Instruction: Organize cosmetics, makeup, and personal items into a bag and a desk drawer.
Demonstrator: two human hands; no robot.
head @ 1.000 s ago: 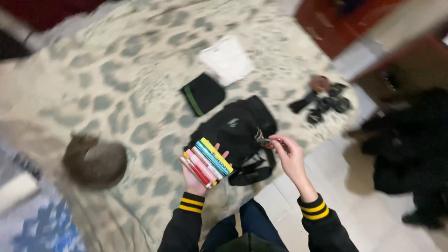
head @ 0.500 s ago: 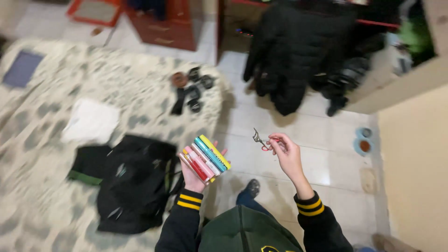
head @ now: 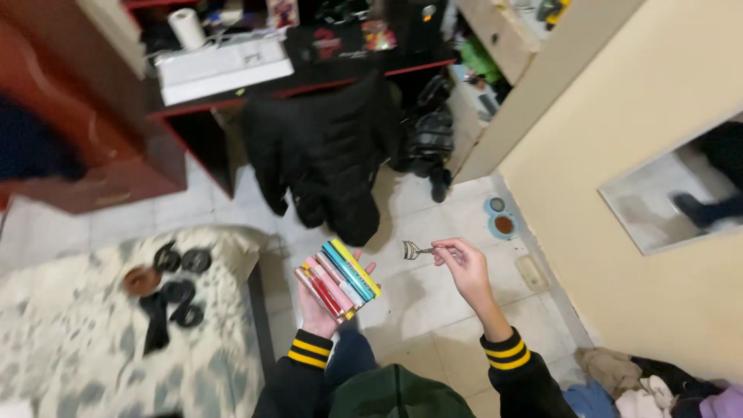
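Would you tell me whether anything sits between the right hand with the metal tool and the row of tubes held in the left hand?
Nothing visible does. The right hand pinches the metal tool, whose tip points toward the tubes fanned in the left hand. Only open air over the tiled floor separates them.

Black jacket [head: 325, 147] hanging by red desk [head: 101, 166], pet bowls [head: 500, 217] on floor

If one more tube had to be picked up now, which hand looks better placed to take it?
Probably the right hand: it pinches only the thin metal eyelash curler at its fingertips, leaving the other fingers free. The left hand lies flat under a full row of coloured cosmetic tubes.
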